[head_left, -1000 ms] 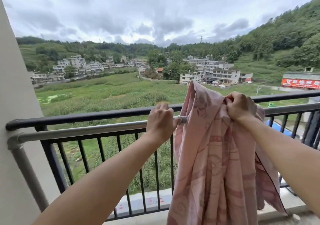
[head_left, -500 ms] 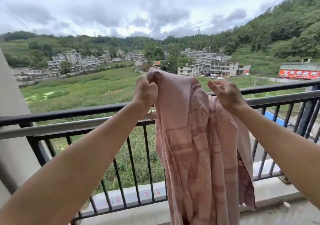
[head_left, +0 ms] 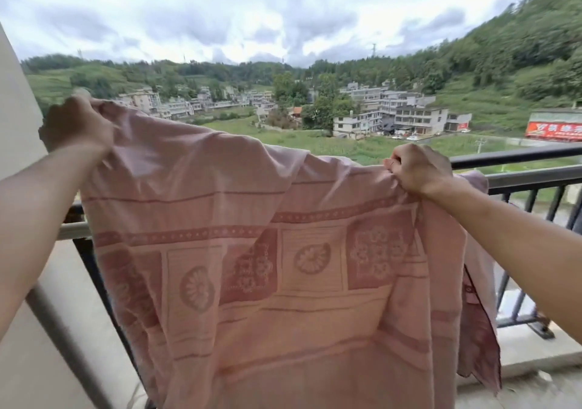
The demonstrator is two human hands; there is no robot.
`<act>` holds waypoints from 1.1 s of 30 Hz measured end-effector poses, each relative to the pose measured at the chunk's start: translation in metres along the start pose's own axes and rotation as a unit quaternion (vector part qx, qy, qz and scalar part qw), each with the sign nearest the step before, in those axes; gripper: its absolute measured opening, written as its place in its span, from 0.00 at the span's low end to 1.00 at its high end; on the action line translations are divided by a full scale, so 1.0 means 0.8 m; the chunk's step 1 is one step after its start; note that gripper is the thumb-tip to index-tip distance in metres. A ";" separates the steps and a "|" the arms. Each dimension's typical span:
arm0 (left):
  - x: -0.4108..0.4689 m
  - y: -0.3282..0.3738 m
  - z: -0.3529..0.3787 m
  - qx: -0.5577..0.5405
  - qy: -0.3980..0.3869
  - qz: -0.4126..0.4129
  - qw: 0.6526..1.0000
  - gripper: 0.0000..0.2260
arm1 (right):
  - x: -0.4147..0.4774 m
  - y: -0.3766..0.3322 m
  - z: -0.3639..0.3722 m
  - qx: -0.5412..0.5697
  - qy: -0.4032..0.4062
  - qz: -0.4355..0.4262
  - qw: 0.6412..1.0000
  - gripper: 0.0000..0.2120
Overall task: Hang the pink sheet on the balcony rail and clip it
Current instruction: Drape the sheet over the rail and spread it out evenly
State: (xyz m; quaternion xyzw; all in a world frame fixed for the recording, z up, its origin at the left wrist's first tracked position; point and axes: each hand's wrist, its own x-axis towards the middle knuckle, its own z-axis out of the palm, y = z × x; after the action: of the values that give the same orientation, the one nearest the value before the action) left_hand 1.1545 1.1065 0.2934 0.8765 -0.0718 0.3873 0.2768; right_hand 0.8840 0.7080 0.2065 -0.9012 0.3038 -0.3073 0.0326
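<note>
Pink sheet (head_left: 283, 267) now spread wide, left hand (head_left: 75, 125) moved left, right hand (head_left: 419, 170) gripping

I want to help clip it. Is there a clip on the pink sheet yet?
No, the pink sheet shows no clip; only the left hand and right hand hold it.

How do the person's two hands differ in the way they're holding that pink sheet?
The left hand is raised high above the balcony rail, near the wall; the right hand sits lower, at rail height. The left hand looks blurred, the right hand sharp. Both are closed on the top edge of the pink sheet, spreading it wide.
</note>
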 end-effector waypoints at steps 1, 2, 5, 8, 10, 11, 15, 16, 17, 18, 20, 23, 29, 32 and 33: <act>0.008 -0.015 0.002 0.009 0.005 -0.004 1.000 0.08 | -0.002 -0.008 0.000 -0.011 -0.012 0.003 1.000 0.16; 0.010 -0.027 0.005 0.026 -0.004 0.004 1.000 0.09 | -0.006 -0.020 0.002 -0.029 -0.025 0.009 0.999 0.15; -0.001 -0.063 0.039 0.104 -0.124 0.006 0.987 0.13 | -0.021 -0.067 0.007 -0.094 -0.061 0.027 0.993 0.15; -0.026 -0.103 0.096 0.133 -0.339 -0.011 0.931 0.16 | -0.041 -0.116 0.028 -0.049 -0.077 -0.011 0.996 0.20; -0.038 -0.119 0.128 0.072 -0.402 -0.014 0.913 0.12 | -0.055 -0.155 0.056 0.032 -0.086 -0.065 0.994 0.23; -0.042 -0.122 0.133 0.031 -0.409 -0.006 0.912 0.09 | -0.061 -0.180 0.068 0.074 -0.110 -0.084 0.988 0.25; -0.049 -0.125 0.127 -0.049 -0.340 0.061 0.937 0.01 | -0.075 -0.242 0.101 0.103 -0.106 -0.086 0.985 0.16; -0.052 -0.123 0.121 -0.046 -0.295 0.094 0.950 0.02 | -0.074 -0.246 0.106 0.106 -0.091 -0.074 0.987 0.15; -0.057 -0.118 0.115 -0.051 -0.246 0.128 0.959 0.04 | -0.071 -0.246 0.109 0.110 -0.077 -0.059 0.989 0.15; -0.064 -0.110 0.109 -0.070 -0.207 0.163 0.962 0.06 | -0.069 -0.242 0.111 0.110 -0.055 -0.047 0.991 0.16; -0.089 -0.089 0.093 -0.131 -0.202 0.228 0.943 0.08 | -0.073 -0.220 0.108 0.089 0.011 -0.020 0.996 0.18; -0.133 -0.059 0.091 -0.181 -0.244 0.324 0.896 0.10 | -0.089 -0.155 0.091 0.048 0.116 0.074 0.989 0.17; -0.210 0.016 0.110 -0.145 -0.226 0.452 0.850 0.16 | -0.152 0.010 0.059 0.052 0.124 0.337 0.932 0.27; -0.241 0.055 0.112 -0.185 -0.230 0.478 0.827 0.19 | -0.178 0.047 0.056 0.202 0.057 0.370 0.905 0.27; -0.252 0.068 0.112 -0.196 -0.225 0.486 0.821 0.20 | -0.183 0.054 0.057 0.258 0.036 0.370 0.892 0.22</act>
State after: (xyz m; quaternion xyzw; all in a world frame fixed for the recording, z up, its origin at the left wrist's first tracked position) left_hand 1.0539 0.9948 0.1229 0.7180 -0.6232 0.2414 0.1943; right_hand 0.7955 0.7498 0.0810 -0.6723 0.5262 -0.3724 0.3640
